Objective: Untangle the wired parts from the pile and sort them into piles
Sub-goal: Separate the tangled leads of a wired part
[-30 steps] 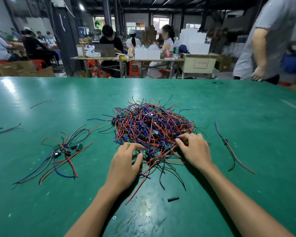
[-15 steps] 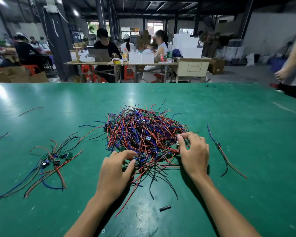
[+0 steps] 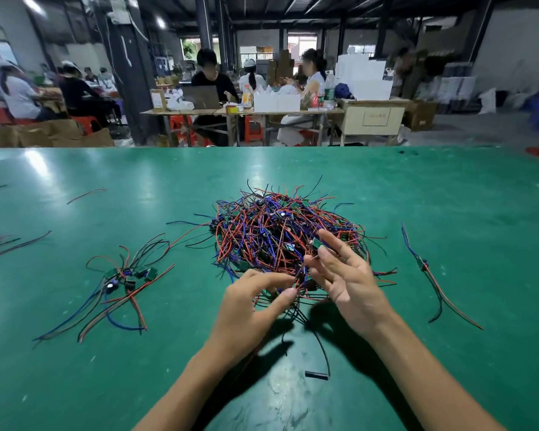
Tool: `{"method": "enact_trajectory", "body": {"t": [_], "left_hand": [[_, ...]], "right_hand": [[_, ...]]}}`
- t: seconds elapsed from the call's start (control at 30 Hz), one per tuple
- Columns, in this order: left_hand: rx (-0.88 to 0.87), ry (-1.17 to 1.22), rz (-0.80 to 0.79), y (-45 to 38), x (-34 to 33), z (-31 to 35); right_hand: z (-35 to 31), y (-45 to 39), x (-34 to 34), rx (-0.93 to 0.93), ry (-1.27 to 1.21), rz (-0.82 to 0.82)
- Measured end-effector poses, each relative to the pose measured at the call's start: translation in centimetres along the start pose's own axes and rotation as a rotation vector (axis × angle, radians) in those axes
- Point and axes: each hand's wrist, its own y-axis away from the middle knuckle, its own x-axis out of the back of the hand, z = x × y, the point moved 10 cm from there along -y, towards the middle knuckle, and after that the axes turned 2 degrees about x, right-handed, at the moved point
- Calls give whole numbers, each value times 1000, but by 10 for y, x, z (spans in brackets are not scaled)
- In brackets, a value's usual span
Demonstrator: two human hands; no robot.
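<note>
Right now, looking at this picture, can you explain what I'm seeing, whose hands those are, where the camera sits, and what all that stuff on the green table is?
There is no machine here. A camera worn on a person's head looks forward and down, so the two bare arms reaching in from the bottom are that person's own. On the green table lies a big tangle of wires, red, blue and black, with small green boards caught in it. To its left sits a smaller sorted pile, and to its right one single wired part. A short black tube lies near the arms. The left hand pinches wires at the tangle's near edge. The right hand, fingers spread, holds wires and a small green board pulled up from it. Other workers sit at tables behind.
</note>
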Motion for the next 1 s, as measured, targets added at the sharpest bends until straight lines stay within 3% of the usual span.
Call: {"method": "enact_trajectory", "body": {"t": [0.1, 0.23, 0.37, 0.47, 0.6, 0.63, 0.7, 0.77, 0.83, 0.93, 1.0], "left_hand": [[59, 88, 5, -1, -1, -5], [220, 437, -13, -5, 4, -16], [230, 429, -79, -7, 6, -13], [273, 478, 145, -10, 36, -26], [429, 540, 681, 2, 114, -79], [459, 474, 785, 11, 132, -91], [590, 84, 869, 32, 160, -111], [805, -402, 832, 52, 174, -124], [952, -639, 710, 59, 172, -131], [903, -770, 610, 45, 160, -119], [685, -758, 633, 28, 148, -91]], "right_hand": [[4, 4, -4, -109, -172, -31], [2, 5, -4, -166, -350, -29], [2, 5, -5, -116, -261, -31], [-3, 3, -7, 11, 76, -40], [-4, 8, -12, 248, 1059, -84], [2, 9, -16, 300, 1274, -123], [12, 9, -21, 333, 1487, -178], [13, 8, -21, 335, 1487, -177], [10, 9, -21, 360, 1471, -163], [0, 10, -18, 374, 1300, -123], [-10, 12, -17, 421, 1203, -90]]}}
